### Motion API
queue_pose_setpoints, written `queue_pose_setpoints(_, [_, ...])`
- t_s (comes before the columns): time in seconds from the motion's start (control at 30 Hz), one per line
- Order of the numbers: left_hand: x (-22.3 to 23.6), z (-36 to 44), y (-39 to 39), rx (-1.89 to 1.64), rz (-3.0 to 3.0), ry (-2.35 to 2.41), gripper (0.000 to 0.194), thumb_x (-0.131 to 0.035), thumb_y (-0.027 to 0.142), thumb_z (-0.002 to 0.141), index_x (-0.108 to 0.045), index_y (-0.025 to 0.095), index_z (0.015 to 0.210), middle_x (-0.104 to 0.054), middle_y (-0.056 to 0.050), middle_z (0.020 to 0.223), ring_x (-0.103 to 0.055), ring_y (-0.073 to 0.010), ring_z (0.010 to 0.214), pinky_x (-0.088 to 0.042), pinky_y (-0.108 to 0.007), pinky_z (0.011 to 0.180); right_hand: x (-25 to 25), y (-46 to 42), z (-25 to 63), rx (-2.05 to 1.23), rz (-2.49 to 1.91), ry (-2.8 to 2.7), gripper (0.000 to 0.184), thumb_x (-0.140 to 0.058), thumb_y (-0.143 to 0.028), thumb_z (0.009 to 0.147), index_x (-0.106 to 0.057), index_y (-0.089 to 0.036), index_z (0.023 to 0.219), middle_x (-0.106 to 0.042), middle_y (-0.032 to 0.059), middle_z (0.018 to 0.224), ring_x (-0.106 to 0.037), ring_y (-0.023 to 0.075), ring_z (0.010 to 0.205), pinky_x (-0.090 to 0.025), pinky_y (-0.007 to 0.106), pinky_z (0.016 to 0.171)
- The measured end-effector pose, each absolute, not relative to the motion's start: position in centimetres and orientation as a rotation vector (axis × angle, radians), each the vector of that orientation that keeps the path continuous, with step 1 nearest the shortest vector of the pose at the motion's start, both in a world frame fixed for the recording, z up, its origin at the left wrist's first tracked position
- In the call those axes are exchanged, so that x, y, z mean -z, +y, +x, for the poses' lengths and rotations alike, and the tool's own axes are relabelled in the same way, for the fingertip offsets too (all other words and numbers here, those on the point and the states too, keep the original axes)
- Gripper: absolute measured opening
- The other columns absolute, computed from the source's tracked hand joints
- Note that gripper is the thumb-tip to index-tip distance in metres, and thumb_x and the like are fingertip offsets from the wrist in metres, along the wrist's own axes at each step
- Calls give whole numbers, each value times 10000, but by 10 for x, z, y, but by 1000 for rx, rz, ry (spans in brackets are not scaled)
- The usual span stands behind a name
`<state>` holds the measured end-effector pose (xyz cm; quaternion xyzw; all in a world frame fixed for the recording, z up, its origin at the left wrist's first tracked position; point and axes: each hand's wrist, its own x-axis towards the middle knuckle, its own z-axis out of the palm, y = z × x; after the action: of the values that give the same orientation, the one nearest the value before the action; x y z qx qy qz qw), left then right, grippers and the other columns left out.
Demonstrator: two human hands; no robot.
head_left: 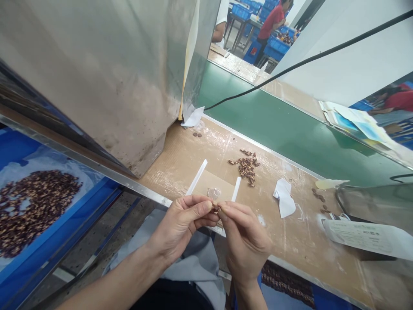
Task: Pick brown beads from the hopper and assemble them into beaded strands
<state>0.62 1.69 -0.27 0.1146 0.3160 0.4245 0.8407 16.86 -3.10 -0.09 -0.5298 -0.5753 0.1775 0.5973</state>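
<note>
My left hand point(180, 226) and my right hand point(245, 241) meet above the near edge of the workbench. Between their fingertips they pinch a small brown-and-gold piece point(215, 208), mostly covered by the fingers. Just beyond the hands, a small clear round item point(214, 192) lies on a cardboard patch between two white strips point(197, 176). Farther back on the bench is a loose pile of small brown-and-gold pieces point(248, 167), similar in colour to the held one.
Left of me, a blue crate point(41, 234) holds many brown-gold pieces; a large metal housing point(106, 86) rises above. A crumpled white cloth point(284, 198) and a labelled white bottle point(364, 236) lie right. A black cable point(290, 64) crosses overhead. Co-workers point(271, 23) are behind.
</note>
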Motion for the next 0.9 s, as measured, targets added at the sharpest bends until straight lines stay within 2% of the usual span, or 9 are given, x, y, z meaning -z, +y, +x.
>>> queue_pose_setpoints(0.2, [3,7,13,-904,292,701,377,-1165,398,813,-942,143,977,-906,-74,893,-848,-154,771,-717,-231,811,3,-32,168,-422,-1235,-1321,226,-907,-141,1095,-953,-338,1197,-917,49,1138,-890,262,1011,-761,408,924])
queue_pose_setpoints(0.3, [2,3,11,-944,515,769,389,-1019,533,981,-928,164,1062,-891,-83,920,-840,-195,822,-704,-284,834,-1,-32,166,-554,-1258,-1208,137,-903,-201,1108,-952,-324,1146,-902,51,1103,-875,257,1012,-747,379,904])
queue_pose_setpoints(0.37, [1,-2,9,-971,774,826,406,-872,574,1097,-890,178,1008,-846,-67,882,-798,-200,821,-667,-294,829,-2,-32,164,-640,-1256,-1127,82,-905,-238,1109,-943,-310,1118,-887,48,1071,-866,247,964,-736,352,847])
queue_pose_setpoints(0.47, [0,-8,5,-945,1134,851,470,-706,533,1198,-771,197,877,-727,-29,819,-692,-182,802,-570,-287,804,-2,-35,162,-733,-1245,-1067,36,-905,-260,1113,-928,-288,1113,-871,49,1061,-853,233,930,-722,332,825])
queue_pose_setpoints(0.57, [-1,-11,2,-920,1312,839,480,-595,503,1252,-690,212,882,-651,-8,833,-620,-170,794,-499,-298,786,-2,-38,160,-757,-1221,-1053,49,-906,-239,1114,-926,-284,1118,-857,48,1043,-837,225,933,-717,326,837])
queue_pose_setpoints(0.9, [-21,-11,4,-945,1593,800,378,-530,332,1276,-679,227,945,-649,17,841,-617,-138,741,-471,-264,719,-13,-42,153,-691,-1140,-1034,164,-884,-144,1100,-939,-295,1134,-848,36,1009,-840,208,859,-740,307,774])
